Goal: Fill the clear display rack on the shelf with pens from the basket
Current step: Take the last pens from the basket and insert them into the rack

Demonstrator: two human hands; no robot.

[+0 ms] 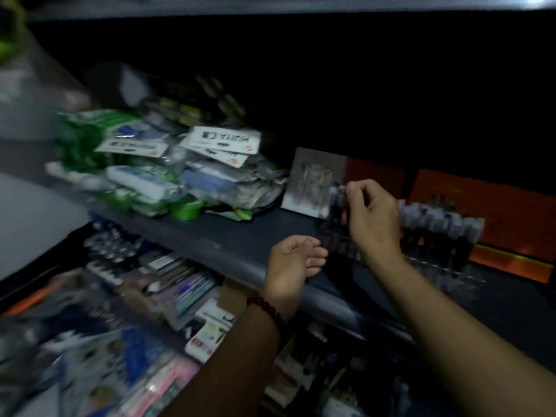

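Now the person stands close to a dark grey shelf (pixel 240 236) in weak light, and the whole view is a little blurred. The clear display rack (pixel 436 269) sits on this shelf, toward the right, with its low front part near the shelf edge. A row of pens (pixel 436 227) with grey caps stands upright in the back part of the rack, one beside the other.

The right hand (pixel 373 218) is raised over the left end of this row. Its thumb and fingers are curled together and pinch the top of 1 dark pen (pixel 338 203), which stands at the left end of the rack. The blur hides whether this pen is fully down in its slot.

The left hand (pixel 291 257) is lower, just in front of the shelf edge and near the left corner of the rack, not touching it. Its palm is turned up, the fingers are loosely bent and it holds nothing. A bracelet of dark red beads (pixel 266 308) is on this wrist.

Behind the rack an orange box (pixel 496 206) stands at the back of the shelf. A grey card (pixel 313 179) leans just left of the right hand. Farther left lies a pile of green and white packets (pixel 168 170). Below the shelf, mixed stationery (pixel 168 281) fills a lower level.
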